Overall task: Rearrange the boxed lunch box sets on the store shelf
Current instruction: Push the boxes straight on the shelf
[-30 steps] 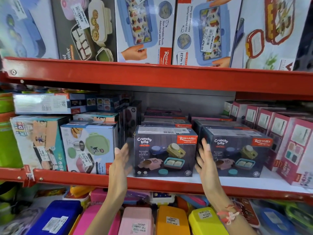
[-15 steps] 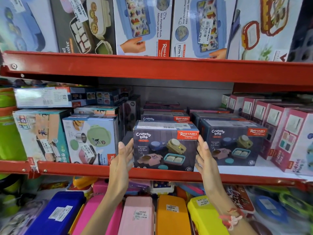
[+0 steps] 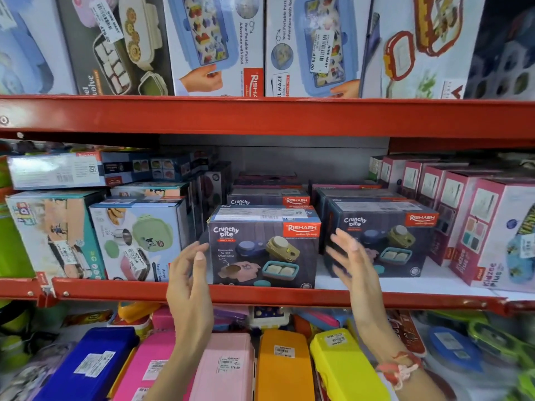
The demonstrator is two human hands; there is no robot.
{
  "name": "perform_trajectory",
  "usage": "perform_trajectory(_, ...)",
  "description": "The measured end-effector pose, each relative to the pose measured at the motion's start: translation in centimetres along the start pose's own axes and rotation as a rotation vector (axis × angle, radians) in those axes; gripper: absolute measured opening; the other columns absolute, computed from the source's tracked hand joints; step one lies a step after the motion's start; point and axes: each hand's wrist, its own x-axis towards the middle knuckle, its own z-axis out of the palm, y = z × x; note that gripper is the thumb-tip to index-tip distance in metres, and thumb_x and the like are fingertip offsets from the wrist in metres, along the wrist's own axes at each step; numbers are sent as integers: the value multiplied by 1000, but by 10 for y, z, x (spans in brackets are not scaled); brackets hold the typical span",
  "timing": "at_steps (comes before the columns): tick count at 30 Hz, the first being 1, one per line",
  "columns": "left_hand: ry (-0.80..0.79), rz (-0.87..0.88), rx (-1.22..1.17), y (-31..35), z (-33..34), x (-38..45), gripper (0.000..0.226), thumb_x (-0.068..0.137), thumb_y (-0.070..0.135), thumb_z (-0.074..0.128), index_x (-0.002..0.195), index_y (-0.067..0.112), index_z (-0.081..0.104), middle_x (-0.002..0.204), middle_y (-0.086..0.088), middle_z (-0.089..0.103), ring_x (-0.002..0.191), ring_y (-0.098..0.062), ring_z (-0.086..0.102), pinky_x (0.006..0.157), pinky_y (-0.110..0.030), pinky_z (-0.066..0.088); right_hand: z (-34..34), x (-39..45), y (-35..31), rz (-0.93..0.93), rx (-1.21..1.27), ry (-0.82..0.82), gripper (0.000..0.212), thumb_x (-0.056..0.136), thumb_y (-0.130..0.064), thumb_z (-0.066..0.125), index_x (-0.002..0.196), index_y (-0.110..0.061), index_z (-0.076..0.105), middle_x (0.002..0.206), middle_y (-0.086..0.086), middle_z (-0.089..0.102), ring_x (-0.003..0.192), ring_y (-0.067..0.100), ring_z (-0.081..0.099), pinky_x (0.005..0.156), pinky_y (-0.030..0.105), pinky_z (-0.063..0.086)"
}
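A dark "Crunchy bite" lunch box set (image 3: 262, 247) stands at the front of the middle shelf (image 3: 260, 296). A second identical box (image 3: 388, 235) sits to its right, set further back, with more stacked behind both. My left hand (image 3: 189, 273) hovers just off the front box's left side, fingers apart, holding nothing. My right hand (image 3: 351, 259) is off its right side, fingers spread and blurred, in front of the second box. Neither hand touches the box.
White-and-green lunch box sets (image 3: 136, 238) stand to the left, pink boxes (image 3: 463, 215) to the right. A red upper shelf beam (image 3: 260, 117) carries large boxes above. Coloured plastic boxes (image 3: 282, 369) lie on the shelf below my arms.
The front box has been drawn forward to the shelf edge. Both hands have let go of its sides and pulled slightly outward and back.
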Motion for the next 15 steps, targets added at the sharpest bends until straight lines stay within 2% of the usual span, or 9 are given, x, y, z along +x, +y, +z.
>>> perform_trajectory(2,-11,20,-41,9,16,-3,25,99,28,44,99,31,69,109,5,72,106,-8,64,91,-30,50,-16,6,-6,-28,59,65,44,93,-51,35,119,-27,62,124,-1,67,112,9,66,105,38,45)
perform_trajectory(4,-106,42,-78,20,40,-13,29,99,26,43,91,27,71,96,4,76,96,-10,69,82,-28,55,-33,12,-12,-45,113,118,51,92,-50,35,113,-13,64,113,8,70,106,17,69,100,38,50)
perform_trajectory(7,-255,26,-148,31,87,-35,33,99,20,43,86,21,74,92,2,77,91,-14,71,79,-23,56,-66,22,-16,-63,145,166,49,91,-50,37,106,-12,64,105,11,69,102,21,68,95,35,53)
perform_trajectory(9,-337,-14,-150,31,117,-52,31,99,21,46,88,21,75,94,5,78,95,-12,70,86,-28,55,-92,28,-14,-58,143,208,46,93,-49,37,105,-14,64,107,9,68,103,20,66,97,37,51)
perform_trajectory(12,-411,-119,-141,20,151,-78,24,97,23,49,105,20,71,110,7,73,110,-7,63,104,-38,46,-135,31,-3,-3,158,247,40,98,-44,35,109,-17,63,111,7,64,109,20,61,104,43,46)
perform_trajectory(15,-360,-197,-108,11,171,-90,29,97,37,43,120,33,59,129,12,59,124,-8,51,113,-39,35,-165,37,12,71,108,212,55,87,-57,37,126,-23,57,126,2,59,115,9,55,105,36,41)
